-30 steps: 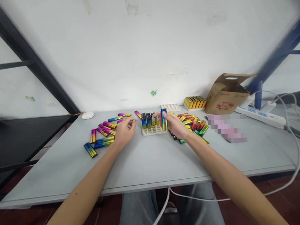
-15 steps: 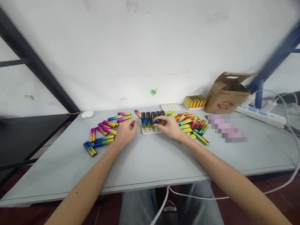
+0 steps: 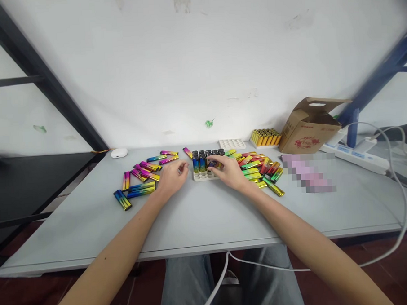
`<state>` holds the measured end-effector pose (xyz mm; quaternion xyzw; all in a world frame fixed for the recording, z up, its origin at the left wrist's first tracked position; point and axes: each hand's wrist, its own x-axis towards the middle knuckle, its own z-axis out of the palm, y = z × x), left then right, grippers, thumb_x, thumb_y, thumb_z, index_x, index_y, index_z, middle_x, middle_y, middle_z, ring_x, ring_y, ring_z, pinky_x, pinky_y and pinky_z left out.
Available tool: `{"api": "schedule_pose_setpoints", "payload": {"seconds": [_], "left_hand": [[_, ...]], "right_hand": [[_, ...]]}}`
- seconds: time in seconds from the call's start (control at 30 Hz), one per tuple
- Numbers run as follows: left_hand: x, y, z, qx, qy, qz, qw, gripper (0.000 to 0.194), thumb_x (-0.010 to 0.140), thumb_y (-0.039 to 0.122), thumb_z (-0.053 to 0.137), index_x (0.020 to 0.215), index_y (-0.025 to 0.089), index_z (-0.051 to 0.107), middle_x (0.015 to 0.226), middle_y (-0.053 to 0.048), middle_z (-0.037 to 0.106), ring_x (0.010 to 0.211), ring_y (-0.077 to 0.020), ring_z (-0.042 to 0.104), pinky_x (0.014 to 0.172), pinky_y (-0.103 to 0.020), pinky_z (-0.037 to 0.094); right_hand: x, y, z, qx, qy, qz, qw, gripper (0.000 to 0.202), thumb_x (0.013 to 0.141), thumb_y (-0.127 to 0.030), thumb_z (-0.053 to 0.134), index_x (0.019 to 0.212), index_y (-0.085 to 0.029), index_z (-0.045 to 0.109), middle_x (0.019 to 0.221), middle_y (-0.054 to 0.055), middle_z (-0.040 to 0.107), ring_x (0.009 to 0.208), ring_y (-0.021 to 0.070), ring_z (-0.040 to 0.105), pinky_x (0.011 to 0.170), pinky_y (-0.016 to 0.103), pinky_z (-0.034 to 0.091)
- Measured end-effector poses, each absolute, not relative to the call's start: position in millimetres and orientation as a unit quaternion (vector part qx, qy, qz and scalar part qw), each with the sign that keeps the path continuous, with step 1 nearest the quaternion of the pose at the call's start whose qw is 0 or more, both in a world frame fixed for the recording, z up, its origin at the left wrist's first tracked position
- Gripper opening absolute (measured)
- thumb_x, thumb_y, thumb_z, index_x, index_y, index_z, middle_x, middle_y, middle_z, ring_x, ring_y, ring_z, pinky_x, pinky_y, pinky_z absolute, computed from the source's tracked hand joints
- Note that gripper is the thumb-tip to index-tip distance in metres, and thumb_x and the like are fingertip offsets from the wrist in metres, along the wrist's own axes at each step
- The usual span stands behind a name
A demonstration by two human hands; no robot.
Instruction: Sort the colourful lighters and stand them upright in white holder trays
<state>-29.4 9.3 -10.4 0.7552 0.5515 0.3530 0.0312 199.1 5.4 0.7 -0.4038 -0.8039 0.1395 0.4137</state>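
A white holed tray (image 3: 200, 176) stands mid-table with several upright blue-and-yellow cylinders (image 3: 202, 163) with dark tops in its back and left part. My right hand (image 3: 227, 170) covers the tray's right side, thumb and fingers closed around a dark blue cylinder (image 3: 212, 164) over the holes. Left of the tray is my left hand (image 3: 172, 177), its fingers curled together; whatever may be between the fingertips is too small to tell. Beside it lie loose pink-yellow and blue-yellow cylinders (image 3: 141, 192). Green, red and yellow ones (image 3: 251, 171) lie scattered to the right of my right hand.
Near the wall are an unfilled white tray (image 3: 232, 144), another tray of upright yellow cylinders (image 3: 266, 137) and an open cardboard box (image 3: 307, 132). A power strip (image 3: 355, 157) with white cables is at the right. A white case (image 3: 119, 153) sits back left.
The dark cylinder in my right hand now stands more upright at the tray. My left hand's fingers have curled slightly; it stays in nearly the same place.
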Motion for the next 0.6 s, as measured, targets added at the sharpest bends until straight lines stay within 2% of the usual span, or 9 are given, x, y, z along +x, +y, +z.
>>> {"api": "schedule_pose_setpoints", "payload": {"seconds": [0.1,0.23,0.4,0.6], "left_hand": [[-30.4,10.1,-10.4,0.753,0.555,0.353,0.025,0.022,0.086,0.029,0.047,0.09,0.021,0.066,0.085,-0.004,0.072,0.073,-0.0192,0.064,0.072,-0.031,0.049],[-32.2,11.0,-10.2,0.752,0.551,0.361,0.014,0.021,0.086,0.027,0.046,0.087,0.021,0.065,0.09,-0.006,0.071,0.088,-0.0225,0.064,0.077,-0.033,0.049],[-33.2,13.2,-13.9,0.758,0.55,0.351,0.008,0.017,0.085,0.025,0.046,0.085,0.021,0.063,0.091,-0.007,0.07,0.097,-0.0255,0.062,0.089,-0.039,0.046],[-32.8,15.3,-18.8,0.752,0.564,0.341,0.012,0.015,0.085,0.027,0.048,0.083,0.021,0.062,0.096,-0.008,0.07,0.109,-0.0284,0.058,0.099,-0.043,0.041]], "right_hand": [[197.3,3.3,0.7,-0.418,-0.794,0.114,0.427,0.036,0.083,-0.025,0.064,0.118,-0.023,0.06,0.109,0.006,0.067,0.088,0.0204,0.064,0.08,0.034,0.049],[196.0,0.1,1.3,-0.423,-0.804,0.071,0.411,0.023,0.087,-0.027,0.06,0.109,-0.024,0.062,0.104,0.006,0.067,0.086,0.02,0.063,0.078,0.033,0.049],[196.7,2.9,-1.1,-0.415,-0.812,-0.062,0.406,0.023,0.089,-0.028,0.057,0.11,-0.024,0.066,0.118,0.01,0.062,0.11,0.0248,0.057,0.093,0.038,0.046],[198.0,6.8,0.5,-0.417,-0.814,-0.161,0.37,0.028,0.09,-0.025,0.054,0.115,-0.024,0.066,0.136,0.011,0.051,0.134,0.0303,0.036,0.108,0.05,0.035]]}}
